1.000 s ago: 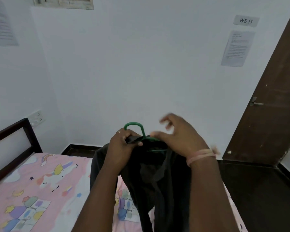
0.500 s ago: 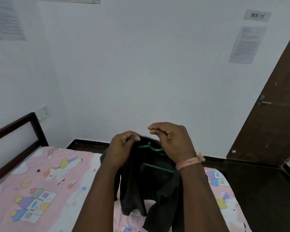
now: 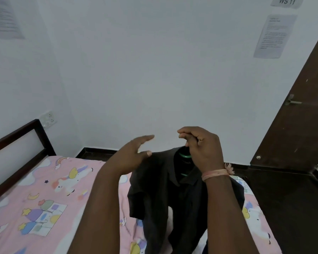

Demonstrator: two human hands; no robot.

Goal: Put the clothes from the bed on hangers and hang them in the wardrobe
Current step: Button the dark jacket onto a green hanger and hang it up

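A: Two hands were up in front of us, over the bed. Our right hand had its fingers curled round the top of the green hanger.

B: And the dark shirt?

A: It hung on that hanger, just under the curled fingers. Its collar sat below them, and the rest of it dropped down over the pink sheet.

B: What did our left hand do?

A: Its fingers were straight and spread out. They held nothing. Its thumb was right at the shirt's shoulder, but we could not tell if it touched.

B: Was there anything past our fingers?

A: A white wall, with a paper notice up high. A brown door stood out to the right of our right-hand fingers.
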